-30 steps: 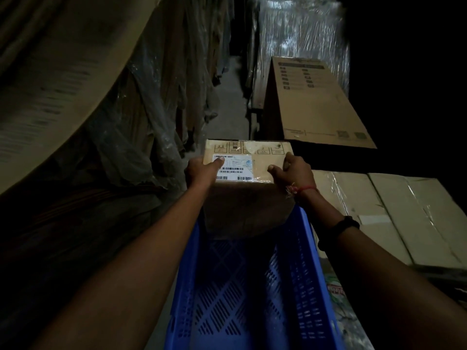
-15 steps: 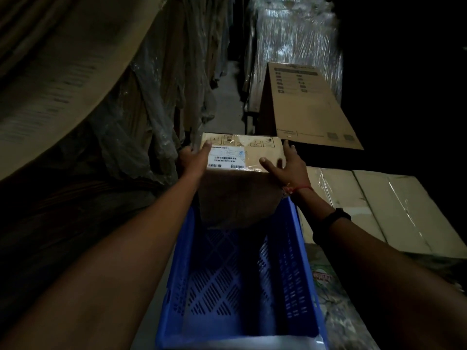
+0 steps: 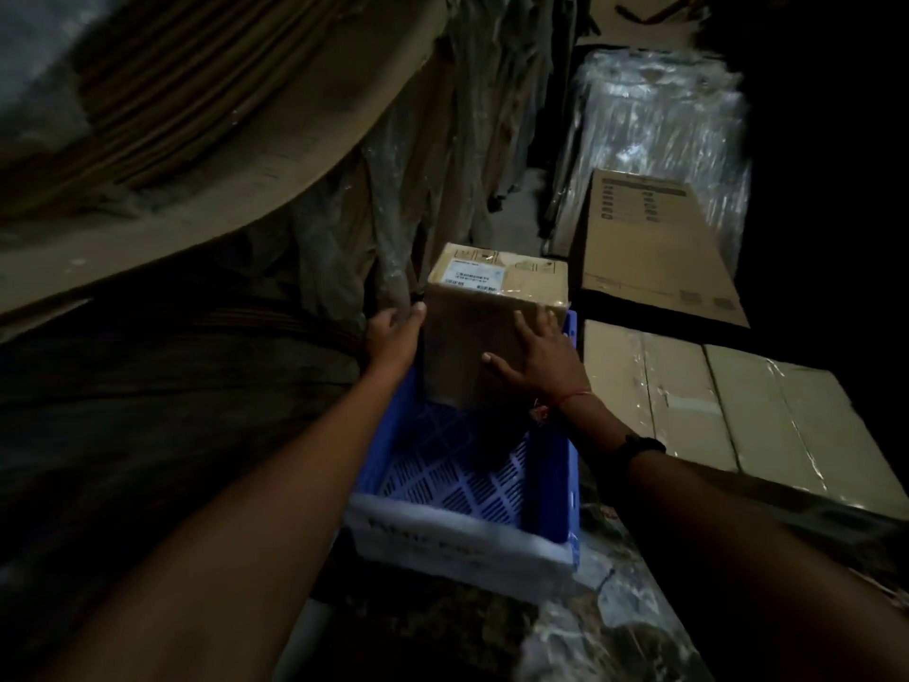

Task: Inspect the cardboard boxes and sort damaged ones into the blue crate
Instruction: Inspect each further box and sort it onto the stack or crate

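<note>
Head view, one entry.

Change: half a second ago both hands pinched the top edge of the labelled cardboard box (image 3: 492, 337) and held it over the far end of the blue crate (image 3: 457, 539). It now stands upright inside that far end, its base on the slatted floor. The grip has slid down off the top edge.

- Left hand (image 3: 393, 337): lies against the box's left side, fingers fairly straight and together.
- Right hand (image 3: 536, 356): flat on the near face, fingers spread apart.

Judgement: this box is sorted as damaged. Only release remains, though no damage can be made out in the dim light.

Count:
- blue crate, 1
- box in crate, 1
- white shipping label (image 3: 472, 278), 1
- printed flat carton (image 3: 654, 248), 1
- flattened wrapped cartons (image 3: 713, 411), 2 panels showing
- shrink-wrapped stack (image 3: 654, 120), 1
- hands, 2
</note>
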The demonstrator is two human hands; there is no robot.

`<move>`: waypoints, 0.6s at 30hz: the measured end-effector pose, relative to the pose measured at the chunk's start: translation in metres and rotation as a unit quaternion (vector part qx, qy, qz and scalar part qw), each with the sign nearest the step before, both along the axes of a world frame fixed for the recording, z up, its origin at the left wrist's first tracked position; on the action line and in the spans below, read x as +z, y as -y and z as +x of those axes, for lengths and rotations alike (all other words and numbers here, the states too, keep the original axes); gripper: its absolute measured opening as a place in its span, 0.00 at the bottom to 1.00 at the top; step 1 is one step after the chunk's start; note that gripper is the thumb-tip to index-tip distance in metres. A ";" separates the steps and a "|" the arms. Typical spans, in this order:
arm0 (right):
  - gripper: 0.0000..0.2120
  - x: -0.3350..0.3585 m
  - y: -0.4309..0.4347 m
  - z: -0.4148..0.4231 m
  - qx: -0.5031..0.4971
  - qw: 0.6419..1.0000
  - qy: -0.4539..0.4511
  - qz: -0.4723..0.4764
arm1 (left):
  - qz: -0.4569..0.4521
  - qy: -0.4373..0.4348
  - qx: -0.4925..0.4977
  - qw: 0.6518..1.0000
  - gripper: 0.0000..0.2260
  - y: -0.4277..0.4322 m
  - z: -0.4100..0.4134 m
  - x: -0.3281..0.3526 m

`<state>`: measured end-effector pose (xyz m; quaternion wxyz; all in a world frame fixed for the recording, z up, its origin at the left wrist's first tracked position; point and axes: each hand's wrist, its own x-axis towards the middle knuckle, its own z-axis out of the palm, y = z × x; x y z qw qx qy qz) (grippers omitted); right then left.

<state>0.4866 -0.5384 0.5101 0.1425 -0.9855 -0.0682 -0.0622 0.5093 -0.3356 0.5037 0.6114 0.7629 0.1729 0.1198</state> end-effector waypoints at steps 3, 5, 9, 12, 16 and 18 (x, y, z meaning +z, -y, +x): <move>0.42 -0.005 -0.004 -0.046 0.024 0.997 -0.042 0.053 | 0.005 0.000 0.040 0.999 0.12 -0.006 -0.066 -0.018; 0.44 -0.011 -0.008 -0.078 0.048 0.993 -0.061 0.084 | 0.018 0.014 0.073 0.997 0.06 -0.008 -0.112 -0.027; 0.43 -0.024 -0.026 -0.149 0.104 0.985 -0.081 0.113 | 0.014 -0.002 0.118 0.993 0.10 -0.019 -0.200 -0.038; 0.40 -0.034 -0.049 -0.197 0.115 0.968 -0.116 0.190 | -0.004 -0.018 0.150 0.989 0.15 -0.034 -0.256 -0.045; 0.30 -0.040 -0.077 -0.260 0.107 0.940 -0.143 0.292 | -0.010 -0.052 0.201 0.978 0.17 -0.063 -0.321 -0.066; 0.23 -0.043 -0.088 -0.289 0.096 0.907 -0.183 0.367 | -0.003 -0.076 0.214 0.974 0.17 -0.079 -0.351 -0.079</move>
